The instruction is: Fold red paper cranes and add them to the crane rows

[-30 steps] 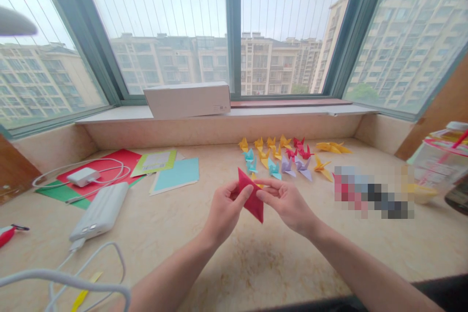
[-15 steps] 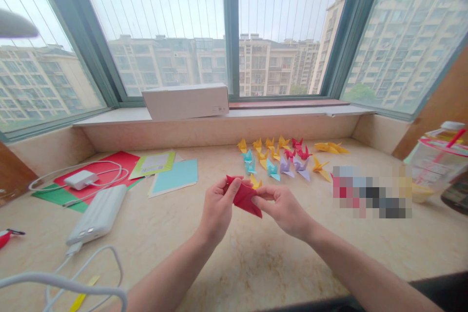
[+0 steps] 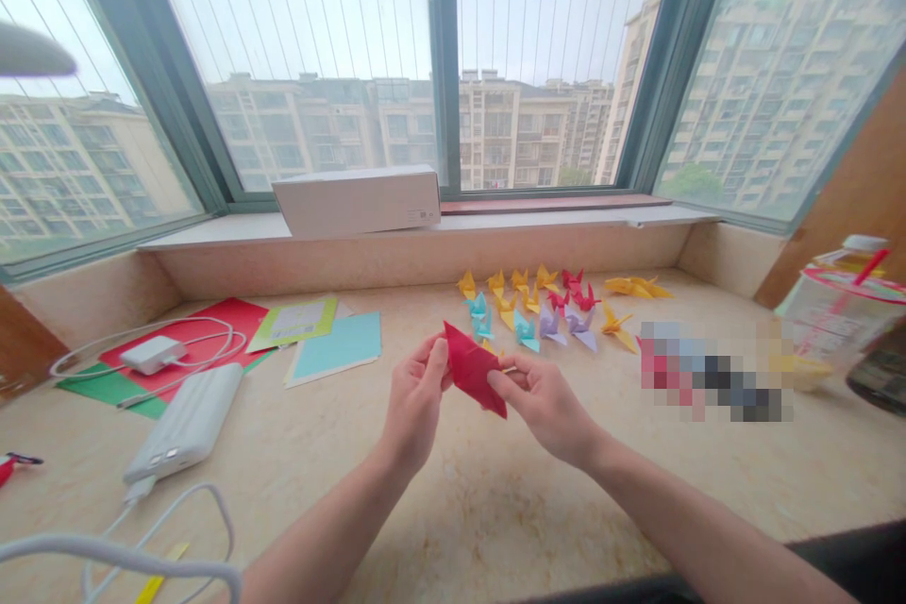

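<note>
A folded piece of red origami paper (image 3: 473, 370) is held up between my two hands, a little above the stone counter. My left hand (image 3: 419, 387) pinches its left edge with thumb and fingers. On the right side, my right hand (image 3: 542, 396) grips the paper near its lower corner, thumb in front and fingers behind. The paper is a flat, pointed shape with one tip up and one tip down. Just beyond my hands stand several folded paper cranes (image 3: 526, 330) in yellow, blue, purple and red; the red paper and my hands partly cover the nearest.
To the left lie red paper (image 3: 219, 316), blue paper (image 3: 340, 347), a white charger (image 3: 152, 354) and a white power bank (image 3: 185, 425) with cables. A white box (image 3: 358, 203) rests on the sill. At right are a plastic cup (image 3: 835, 321) with a straw and a blurred patch.
The red paper has turned, so more of its face shows and its upper tip points higher. My left hand has shifted its hold slightly along the left edge.
</note>
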The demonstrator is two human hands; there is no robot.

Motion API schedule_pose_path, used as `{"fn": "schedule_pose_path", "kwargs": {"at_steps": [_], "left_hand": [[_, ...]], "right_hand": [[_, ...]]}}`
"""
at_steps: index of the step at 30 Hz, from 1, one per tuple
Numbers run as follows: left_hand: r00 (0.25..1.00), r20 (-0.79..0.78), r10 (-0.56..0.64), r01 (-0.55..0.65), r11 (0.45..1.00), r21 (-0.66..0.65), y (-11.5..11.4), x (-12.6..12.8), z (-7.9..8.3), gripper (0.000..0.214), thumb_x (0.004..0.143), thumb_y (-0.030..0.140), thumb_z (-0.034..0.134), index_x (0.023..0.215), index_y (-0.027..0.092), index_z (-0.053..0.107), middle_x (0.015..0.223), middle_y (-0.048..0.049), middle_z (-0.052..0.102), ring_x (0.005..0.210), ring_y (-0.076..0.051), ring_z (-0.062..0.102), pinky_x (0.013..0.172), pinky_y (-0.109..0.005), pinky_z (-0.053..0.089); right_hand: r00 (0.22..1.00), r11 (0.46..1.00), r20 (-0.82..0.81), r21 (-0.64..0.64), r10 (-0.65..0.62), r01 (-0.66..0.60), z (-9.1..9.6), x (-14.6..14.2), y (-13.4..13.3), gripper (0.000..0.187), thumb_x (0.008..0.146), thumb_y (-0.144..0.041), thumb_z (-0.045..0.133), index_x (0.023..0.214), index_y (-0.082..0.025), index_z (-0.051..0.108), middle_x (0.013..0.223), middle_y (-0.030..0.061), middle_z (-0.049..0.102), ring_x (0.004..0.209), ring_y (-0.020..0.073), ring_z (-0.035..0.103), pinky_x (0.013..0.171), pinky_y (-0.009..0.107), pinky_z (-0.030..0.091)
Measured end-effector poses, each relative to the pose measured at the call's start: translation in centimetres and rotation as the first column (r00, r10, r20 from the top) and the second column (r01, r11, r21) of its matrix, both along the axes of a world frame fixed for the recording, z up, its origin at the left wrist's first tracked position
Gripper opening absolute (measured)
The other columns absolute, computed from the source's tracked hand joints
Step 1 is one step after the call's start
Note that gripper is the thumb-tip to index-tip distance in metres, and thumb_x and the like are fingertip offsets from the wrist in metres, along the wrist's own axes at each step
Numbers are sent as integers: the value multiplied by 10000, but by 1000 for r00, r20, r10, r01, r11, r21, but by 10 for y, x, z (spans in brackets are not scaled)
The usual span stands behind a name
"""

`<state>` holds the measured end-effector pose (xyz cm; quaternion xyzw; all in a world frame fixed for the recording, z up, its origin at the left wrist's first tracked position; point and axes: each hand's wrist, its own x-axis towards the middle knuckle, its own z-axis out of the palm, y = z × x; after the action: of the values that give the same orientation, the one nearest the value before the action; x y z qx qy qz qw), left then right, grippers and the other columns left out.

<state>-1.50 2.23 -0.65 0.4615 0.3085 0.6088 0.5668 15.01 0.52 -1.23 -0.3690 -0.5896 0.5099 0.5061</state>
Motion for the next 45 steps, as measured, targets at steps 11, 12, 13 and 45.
{"fn": "schedule_pose_path", "kwargs": {"at_steps": [11,12,13,45], "left_hand": [[937,-350,-10,52,992,112,-3,6,-7,429,792,279,731,1183,146,615,1038,-119,745,872,-224,714,748,-307,554],[930,-368,21,19,994,105,-2,4,-6,443,790,298,732,1186,139,616,993,-116,752,851,-225,714,732,-308,552],[921,-387,43,-6,995,95,-1,3,-6,457,788,317,733,1189,131,618,947,-111,756,830,-226,712,717,-308,550],[921,-351,-168,187,982,21,-2,3,-2,390,768,172,601,1145,157,701,1000,-92,758,883,-233,701,802,-337,545]], "right_hand": [[992,986,98,150,-83,67,-12,3,7,538,949,-417,537,1431,-211,415,705,-5,717,688,185,685,633,307,533],[990,984,121,172,-77,56,-12,2,5,492,956,-399,523,1407,-217,451,720,0,719,722,192,696,655,315,543],[988,981,140,190,-72,45,-12,1,4,448,958,-382,518,1375,-220,490,752,9,726,762,199,708,681,324,554],[878,918,352,341,-325,203,-9,5,6,325,862,-205,566,1181,-228,619,999,43,729,687,160,648,690,319,536]]}}
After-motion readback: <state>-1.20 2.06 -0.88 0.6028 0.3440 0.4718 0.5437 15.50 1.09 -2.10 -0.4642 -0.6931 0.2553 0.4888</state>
